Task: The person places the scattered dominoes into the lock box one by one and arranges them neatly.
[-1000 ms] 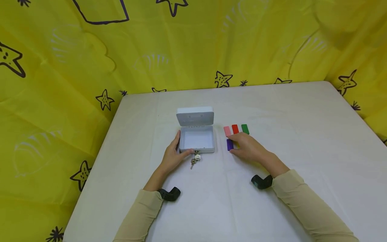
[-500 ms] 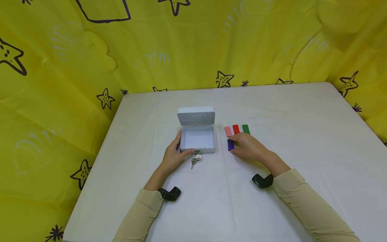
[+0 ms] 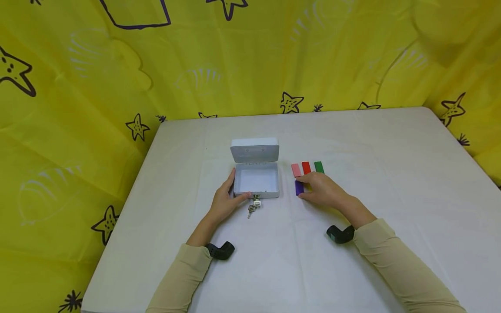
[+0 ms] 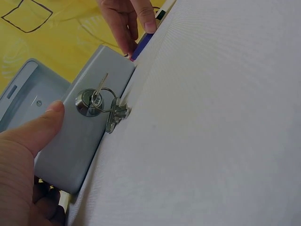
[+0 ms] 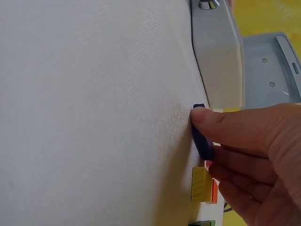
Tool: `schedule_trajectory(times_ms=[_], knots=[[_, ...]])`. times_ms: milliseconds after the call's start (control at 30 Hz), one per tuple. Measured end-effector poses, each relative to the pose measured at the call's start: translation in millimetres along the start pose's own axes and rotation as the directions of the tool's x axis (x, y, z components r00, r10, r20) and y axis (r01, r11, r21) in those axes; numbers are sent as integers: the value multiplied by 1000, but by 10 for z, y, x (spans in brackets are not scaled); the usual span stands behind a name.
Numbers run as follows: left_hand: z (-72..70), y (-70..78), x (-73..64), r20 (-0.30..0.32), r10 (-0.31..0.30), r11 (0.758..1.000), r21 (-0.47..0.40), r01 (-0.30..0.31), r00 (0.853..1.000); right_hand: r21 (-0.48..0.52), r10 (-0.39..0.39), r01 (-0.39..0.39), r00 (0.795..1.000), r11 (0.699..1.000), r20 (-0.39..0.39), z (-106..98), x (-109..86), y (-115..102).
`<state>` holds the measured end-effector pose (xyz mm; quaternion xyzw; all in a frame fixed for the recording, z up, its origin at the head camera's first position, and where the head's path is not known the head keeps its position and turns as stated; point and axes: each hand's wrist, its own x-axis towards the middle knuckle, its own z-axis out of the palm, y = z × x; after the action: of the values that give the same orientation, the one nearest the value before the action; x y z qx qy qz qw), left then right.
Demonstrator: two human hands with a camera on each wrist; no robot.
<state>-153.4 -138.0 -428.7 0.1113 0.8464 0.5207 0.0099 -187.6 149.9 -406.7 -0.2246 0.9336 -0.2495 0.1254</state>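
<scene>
A small grey metal lockable box (image 3: pixel 256 195) stands with its lid (image 3: pixel 255 153) raised and its inside bare. My left hand (image 3: pixel 225 200) grips its near left corner, thumb on the front wall and fingers along the side. A key sits in the front lock (image 4: pixel 88 101), and more keys (image 3: pixel 252 210) hang from its ring. To the right of the box, my right hand (image 3: pixel 323 189) pinches a purple block (image 3: pixel 299 187) between thumb and fingers. In the right wrist view the thumb lies on the purple block's (image 5: pixel 202 141) near end, low at the white cloth.
Behind the right hand lie a pink block (image 3: pixel 296 170), a red block (image 3: pixel 306 167) and a green block (image 3: pixel 319 167). A yellow block (image 5: pixel 201 184) sits beside the purple one, mostly hidden by the hand from above. A yellow patterned curtain (image 3: pixel 242 65) borders the white-covered table (image 3: pixel 188 148).
The head view has shifted very slightly. Both hands, the box and the blocks keep their places.
</scene>
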Motion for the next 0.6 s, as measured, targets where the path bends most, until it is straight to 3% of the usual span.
schedule_trajectory(times_ms=[167,433,600], knots=[[45,-249,67,-9,18,1000,0,-18,1000,-9,-10,10,1000,1000,-5,-6,4,-8],[51,-285,74,-16,34,999,20,-34,999,-45,-98,95,993,994,-63,-29,-3,-29],[50,-280,69,-22,25,999,28,-24,999,-43,-115,112,991,993,-75,-56,0,-48]])
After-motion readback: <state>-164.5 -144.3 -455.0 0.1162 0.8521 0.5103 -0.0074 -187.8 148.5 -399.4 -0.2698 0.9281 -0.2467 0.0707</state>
